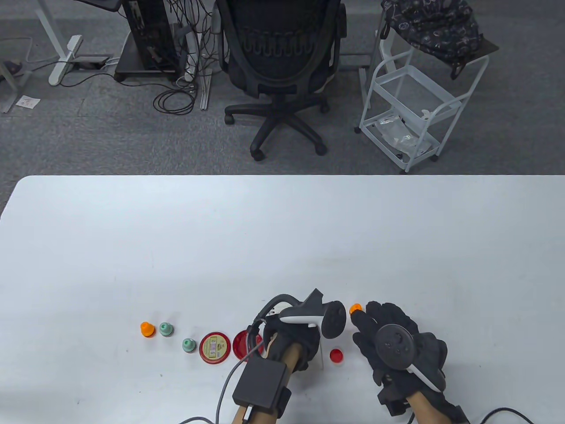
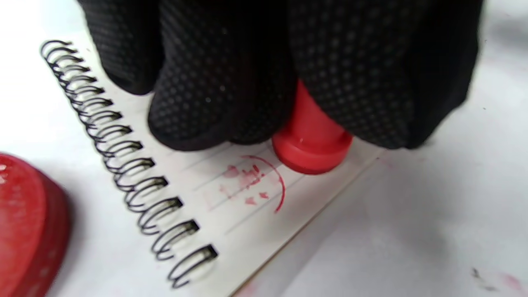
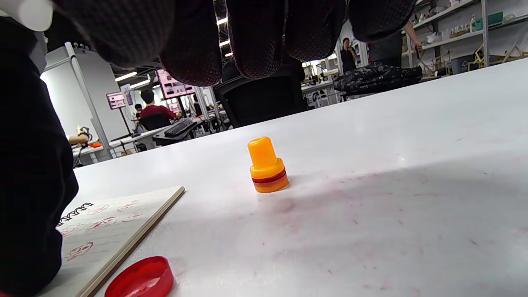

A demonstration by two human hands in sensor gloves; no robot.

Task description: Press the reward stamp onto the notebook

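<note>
The left hand (image 2: 264, 70) pinches the red stamp (image 2: 311, 142), its base on the notebook (image 2: 247, 214) page under those fingers; the right hand (image 1: 397, 344) hovers relaxed, holding nothing, beside an orange stamp (image 3: 267, 166) on the counter (image 1: 282, 238).

No legible text or labels

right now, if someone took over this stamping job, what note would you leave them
Left hand: grips the red plastic stamp, its base down on the lined spiral-bound notebook.
Right hand: open, holds nothing, rests on the white table.
One faint, patchy red print is already on the page beside the stamp.
The small red cap lies between the hands; an orange stamp stands past the right fingertips.
Left to do, probably: lift the stamp, check the print, cap it.
</note>
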